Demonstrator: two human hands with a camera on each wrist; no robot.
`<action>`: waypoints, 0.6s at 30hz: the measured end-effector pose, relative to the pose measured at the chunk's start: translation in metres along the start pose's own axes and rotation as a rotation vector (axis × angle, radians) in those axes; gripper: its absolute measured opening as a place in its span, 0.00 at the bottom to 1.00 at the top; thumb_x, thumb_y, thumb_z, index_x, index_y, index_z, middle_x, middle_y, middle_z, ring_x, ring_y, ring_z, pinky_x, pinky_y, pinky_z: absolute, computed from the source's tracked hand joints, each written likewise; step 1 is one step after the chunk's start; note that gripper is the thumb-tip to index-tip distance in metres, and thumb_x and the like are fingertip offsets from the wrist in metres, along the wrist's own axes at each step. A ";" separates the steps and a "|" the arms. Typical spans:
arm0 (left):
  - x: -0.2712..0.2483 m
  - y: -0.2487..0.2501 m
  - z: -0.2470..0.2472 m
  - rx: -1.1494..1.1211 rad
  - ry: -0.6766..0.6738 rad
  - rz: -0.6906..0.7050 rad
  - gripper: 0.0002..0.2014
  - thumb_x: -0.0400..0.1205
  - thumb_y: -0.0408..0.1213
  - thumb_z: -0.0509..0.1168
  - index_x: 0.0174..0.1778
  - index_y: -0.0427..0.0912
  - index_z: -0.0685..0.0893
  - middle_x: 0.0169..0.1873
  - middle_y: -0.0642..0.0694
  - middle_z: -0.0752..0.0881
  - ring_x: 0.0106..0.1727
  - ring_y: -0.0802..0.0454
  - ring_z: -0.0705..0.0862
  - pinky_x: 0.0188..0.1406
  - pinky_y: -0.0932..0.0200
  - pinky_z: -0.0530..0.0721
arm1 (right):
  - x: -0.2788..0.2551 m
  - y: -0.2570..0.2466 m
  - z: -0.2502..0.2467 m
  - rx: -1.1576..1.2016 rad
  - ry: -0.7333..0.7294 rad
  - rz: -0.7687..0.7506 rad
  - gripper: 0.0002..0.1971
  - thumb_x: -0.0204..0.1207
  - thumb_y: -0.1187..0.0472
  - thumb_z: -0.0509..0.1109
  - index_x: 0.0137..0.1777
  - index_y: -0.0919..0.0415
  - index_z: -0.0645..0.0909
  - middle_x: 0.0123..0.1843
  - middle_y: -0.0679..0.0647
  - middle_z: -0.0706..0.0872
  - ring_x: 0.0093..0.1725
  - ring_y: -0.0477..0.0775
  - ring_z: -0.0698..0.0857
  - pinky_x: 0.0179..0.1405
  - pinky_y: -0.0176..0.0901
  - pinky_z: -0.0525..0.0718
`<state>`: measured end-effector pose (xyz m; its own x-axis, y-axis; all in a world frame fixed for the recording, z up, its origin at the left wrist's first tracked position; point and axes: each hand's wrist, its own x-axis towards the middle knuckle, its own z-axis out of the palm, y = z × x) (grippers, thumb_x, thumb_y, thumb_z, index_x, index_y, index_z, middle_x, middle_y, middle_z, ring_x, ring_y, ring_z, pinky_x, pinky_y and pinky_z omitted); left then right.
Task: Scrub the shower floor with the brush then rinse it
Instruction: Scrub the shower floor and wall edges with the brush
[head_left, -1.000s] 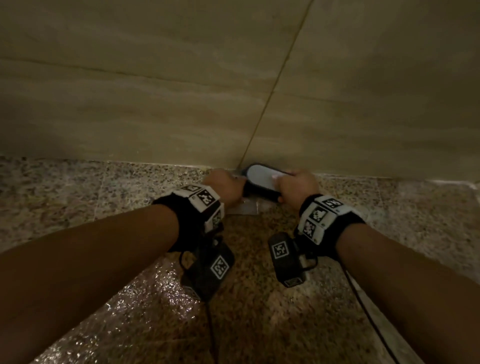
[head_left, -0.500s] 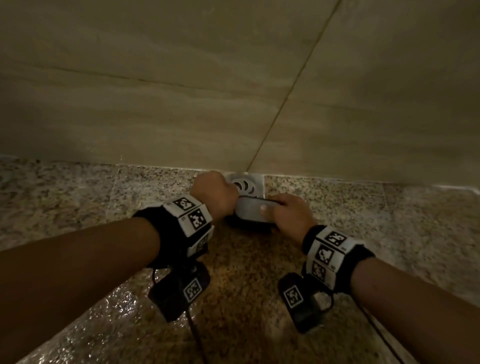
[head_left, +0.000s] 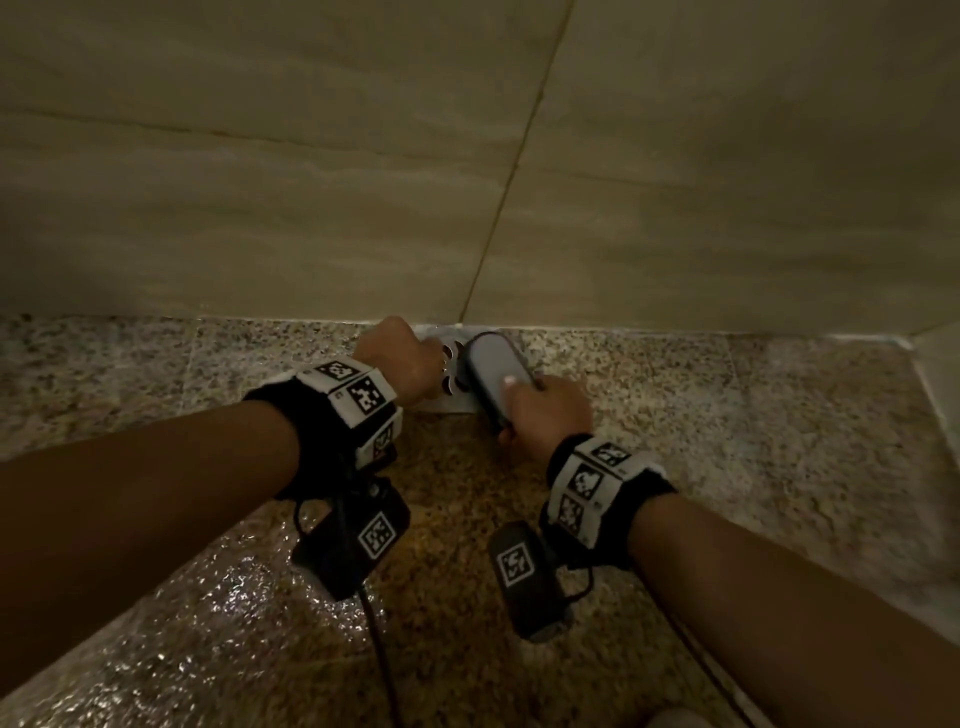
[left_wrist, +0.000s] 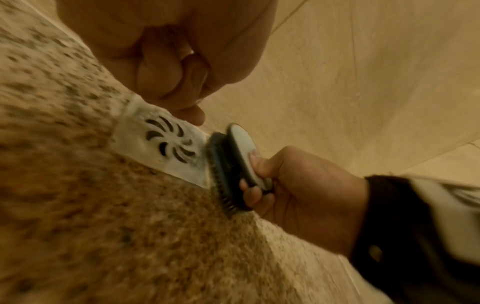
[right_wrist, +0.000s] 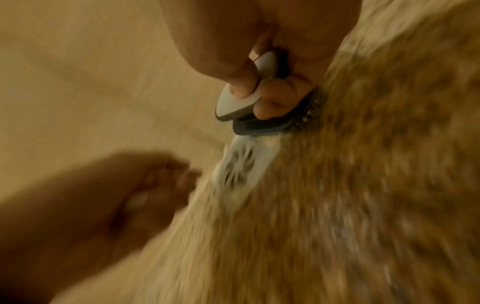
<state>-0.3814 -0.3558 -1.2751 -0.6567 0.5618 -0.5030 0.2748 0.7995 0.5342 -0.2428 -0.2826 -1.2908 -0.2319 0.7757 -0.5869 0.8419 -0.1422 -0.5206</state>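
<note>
The right hand (head_left: 545, 415) grips the brush (head_left: 493, 371), which has swung from lying across the drain (left_wrist: 170, 144) to its right edge, bristles on the shower floor (head_left: 441, 519); scrubbing continues. Beyond, the left hand (head_left: 400, 358) seems fisted, empty.

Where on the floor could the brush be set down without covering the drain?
Bare speckled floor lies right of the right hand, up to the wall, and left of the left hand. It is crowded at the drain, between both hands, where the brush sits.
</note>
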 end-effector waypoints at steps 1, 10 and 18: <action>0.000 -0.001 -0.004 0.029 0.030 -0.020 0.18 0.84 0.41 0.58 0.42 0.29 0.85 0.37 0.39 0.84 0.42 0.43 0.82 0.38 0.57 0.75 | -0.002 -0.004 0.007 0.021 -0.039 0.005 0.23 0.81 0.46 0.64 0.62 0.67 0.83 0.51 0.65 0.90 0.42 0.62 0.89 0.41 0.47 0.86; 0.005 -0.021 -0.033 0.034 0.061 -0.094 0.17 0.84 0.38 0.57 0.52 0.26 0.84 0.41 0.36 0.83 0.41 0.45 0.78 0.40 0.55 0.73 | 0.007 -0.019 -0.017 -0.235 0.020 0.009 0.25 0.80 0.48 0.59 0.67 0.66 0.77 0.61 0.65 0.85 0.58 0.65 0.85 0.56 0.50 0.84; 0.003 -0.014 -0.035 0.018 0.001 -0.011 0.17 0.83 0.36 0.57 0.27 0.40 0.72 0.30 0.41 0.78 0.37 0.44 0.77 0.40 0.54 0.74 | -0.008 -0.048 0.019 -0.535 0.015 -0.280 0.38 0.72 0.30 0.65 0.73 0.58 0.70 0.68 0.57 0.80 0.62 0.63 0.82 0.56 0.50 0.81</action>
<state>-0.4112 -0.3727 -1.2601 -0.6609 0.5523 -0.5081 0.2799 0.8096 0.5159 -0.2905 -0.2941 -1.2732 -0.4763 0.7479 -0.4624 0.8791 0.3947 -0.2671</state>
